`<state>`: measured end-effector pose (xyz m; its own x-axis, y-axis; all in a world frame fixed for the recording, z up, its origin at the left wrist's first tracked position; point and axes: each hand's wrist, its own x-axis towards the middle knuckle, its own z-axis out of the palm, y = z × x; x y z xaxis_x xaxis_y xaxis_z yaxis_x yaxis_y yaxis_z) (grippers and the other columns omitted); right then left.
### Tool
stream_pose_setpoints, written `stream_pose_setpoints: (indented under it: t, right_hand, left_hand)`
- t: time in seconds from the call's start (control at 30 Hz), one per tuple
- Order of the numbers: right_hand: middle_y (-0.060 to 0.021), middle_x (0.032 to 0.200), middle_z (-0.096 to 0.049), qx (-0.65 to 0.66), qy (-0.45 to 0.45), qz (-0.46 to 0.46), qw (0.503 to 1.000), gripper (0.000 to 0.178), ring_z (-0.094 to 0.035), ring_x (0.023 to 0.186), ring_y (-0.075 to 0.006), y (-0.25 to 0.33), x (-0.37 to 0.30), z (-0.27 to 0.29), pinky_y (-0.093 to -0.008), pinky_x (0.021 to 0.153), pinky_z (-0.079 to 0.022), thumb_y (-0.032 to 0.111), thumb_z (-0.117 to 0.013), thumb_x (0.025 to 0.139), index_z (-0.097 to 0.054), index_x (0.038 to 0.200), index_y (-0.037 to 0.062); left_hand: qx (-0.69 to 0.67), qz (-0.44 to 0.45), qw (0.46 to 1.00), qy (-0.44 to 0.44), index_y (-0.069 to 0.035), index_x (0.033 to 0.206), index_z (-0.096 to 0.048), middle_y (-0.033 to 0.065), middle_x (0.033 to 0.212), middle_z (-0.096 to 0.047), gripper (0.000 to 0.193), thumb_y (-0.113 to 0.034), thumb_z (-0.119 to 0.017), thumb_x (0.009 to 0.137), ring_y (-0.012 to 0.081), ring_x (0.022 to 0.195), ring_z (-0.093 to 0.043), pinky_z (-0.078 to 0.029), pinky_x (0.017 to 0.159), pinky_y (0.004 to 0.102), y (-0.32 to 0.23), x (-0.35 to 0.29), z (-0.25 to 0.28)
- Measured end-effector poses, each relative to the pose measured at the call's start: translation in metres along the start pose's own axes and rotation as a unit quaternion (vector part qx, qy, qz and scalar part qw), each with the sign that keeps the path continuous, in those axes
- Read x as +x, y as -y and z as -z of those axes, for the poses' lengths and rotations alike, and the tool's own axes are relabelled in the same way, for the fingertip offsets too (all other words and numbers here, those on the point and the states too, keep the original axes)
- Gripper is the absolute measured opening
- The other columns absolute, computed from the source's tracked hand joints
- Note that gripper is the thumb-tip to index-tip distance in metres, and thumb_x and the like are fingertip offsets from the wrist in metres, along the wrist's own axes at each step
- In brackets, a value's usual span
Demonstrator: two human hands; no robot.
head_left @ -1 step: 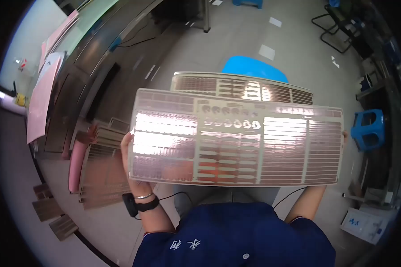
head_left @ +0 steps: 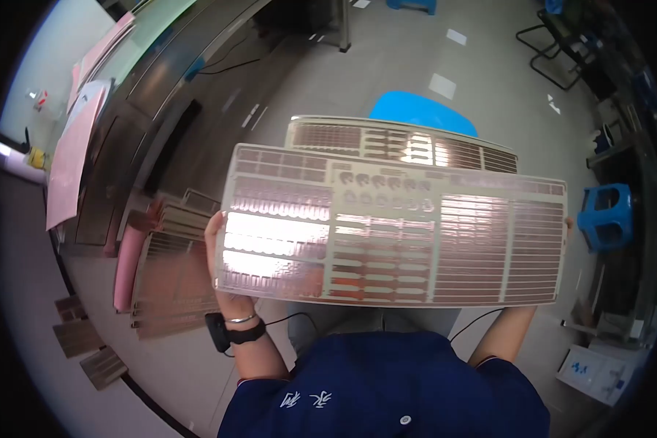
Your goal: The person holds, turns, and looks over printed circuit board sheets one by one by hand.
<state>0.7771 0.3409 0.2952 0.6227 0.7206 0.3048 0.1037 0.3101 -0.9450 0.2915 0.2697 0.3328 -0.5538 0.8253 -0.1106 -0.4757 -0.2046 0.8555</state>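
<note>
I hold up a wide, shiny copper-coloured panel (head_left: 460, 241) with pale lines, strips and rows of small shapes, like a circuit-board panel. My left hand (head_left: 213, 237) grips its left edge, with fingers curled around it. At the right edge only fingertips of my right hand (head_left: 568, 226) show; the panel covers the rest of it. Just beyond the held panel, a similar panel (head_left: 328, 135) is partly hidden, in front of a blue stool top (head_left: 423, 111). My left wrist wears a black band and a bracelet.
Several similar panels (head_left: 169, 292) lean in a stack at the left, beside a pink roll (head_left: 129, 270). A steel bench (head_left: 153, 80) bearing pink sheets (head_left: 77, 157) runs along the upper left. On the right stand a blue stool (head_left: 604, 215) and a white tray (head_left: 591, 374).
The held panel sits slightly farther right in the picture, as does most of the scene. Its bright reflections have shifted. Both hands keep their hold.
</note>
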Motion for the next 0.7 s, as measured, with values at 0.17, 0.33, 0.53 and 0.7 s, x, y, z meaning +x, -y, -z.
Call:
stream_pose_setpoints:
  t: [0.17, 0.33, 0.53, 0.7]
  right_hand:
    - [-0.0168, 0.107, -0.056, 0.085, 0.062, -0.076, 0.992, 0.047, -0.060, 0.093, -0.0256, -0.002, 0.028, -0.020, -0.0395, 0.080, -0.053, 0.034, -0.046, 0.088, -0.047, 0.119, -0.0008]
    - [-0.0165, 0.107, -0.056, 0.164, 0.114, -0.145, 0.969, 0.045, -0.060, 0.093, -0.0254, 0.009, 0.023, -0.036, -0.0388, 0.079, -0.054, 0.033, -0.046, 0.088, -0.047, 0.119, -0.0004]
    - [-0.0162, 0.107, -0.056, 0.256, 0.168, -0.227, 0.924, 0.044, -0.060, 0.092, -0.0251, 0.010, 0.023, -0.040, -0.0381, 0.078, -0.054, 0.032, -0.045, 0.088, -0.047, 0.118, 0.0002]
    - [-0.0160, 0.107, -0.056, 0.309, 0.180, -0.258, 0.897, 0.042, -0.060, 0.092, -0.0249, 0.029, -0.033, -0.040, -0.0375, 0.077, -0.055, 0.031, -0.045, 0.089, -0.047, 0.118, 0.0007]
  left_hand:
    - [-0.076, -0.003, 0.994, 0.081, -0.007, 0.119, -0.046, 0.0163, 0.118, -0.053, 0.036, -0.005, -0.055, 0.084, 0.0238, 0.104, -0.057, -0.054, 0.084, 0.0341, 0.010, -0.003, 0.000]
    - [-0.111, 0.008, 0.988, 0.111, -0.008, 0.119, -0.048, 0.0156, 0.118, -0.054, 0.043, -0.005, -0.062, 0.079, 0.0228, 0.104, -0.057, -0.054, 0.085, 0.0337, 0.012, 0.001, 0.001]
    - [-0.108, -0.004, 0.987, 0.120, -0.009, 0.119, -0.048, 0.0139, 0.118, -0.054, 0.045, -0.005, -0.064, 0.077, 0.0221, 0.104, -0.056, -0.052, 0.087, 0.0342, 0.015, 0.001, 0.011]
    - [-0.152, 0.028, 0.984, 0.094, -0.012, 0.118, -0.050, 0.0109, 0.118, -0.055, 0.046, -0.003, -0.065, 0.075, 0.0213, 0.104, -0.057, -0.053, 0.086, 0.0341, 0.018, -0.002, 0.013]
